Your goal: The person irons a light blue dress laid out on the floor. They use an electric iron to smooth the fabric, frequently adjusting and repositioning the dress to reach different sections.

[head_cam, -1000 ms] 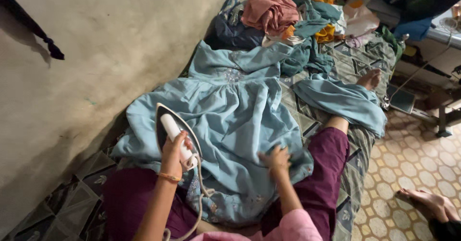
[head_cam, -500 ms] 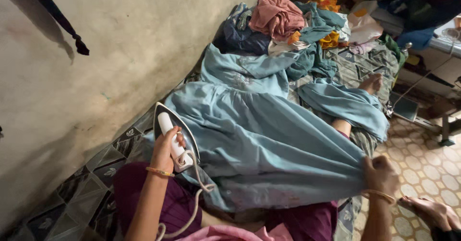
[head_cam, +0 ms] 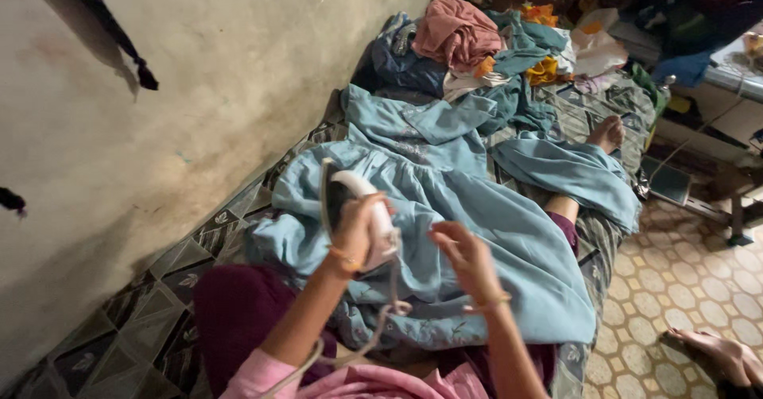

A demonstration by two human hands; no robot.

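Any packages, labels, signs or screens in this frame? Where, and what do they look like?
Flat dark rectangular slab with a light rim, on the floor at the bed's right edge below the table: may be a screen or scale, too dim to tell.
No packages, labels or signs show.
For reference, the left hand holds a white-handled clothes iron over the light blue dress; the right hand hovers above the fabric.

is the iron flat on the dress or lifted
Lifted: the left hand holds the iron tipped on edge above the dress.
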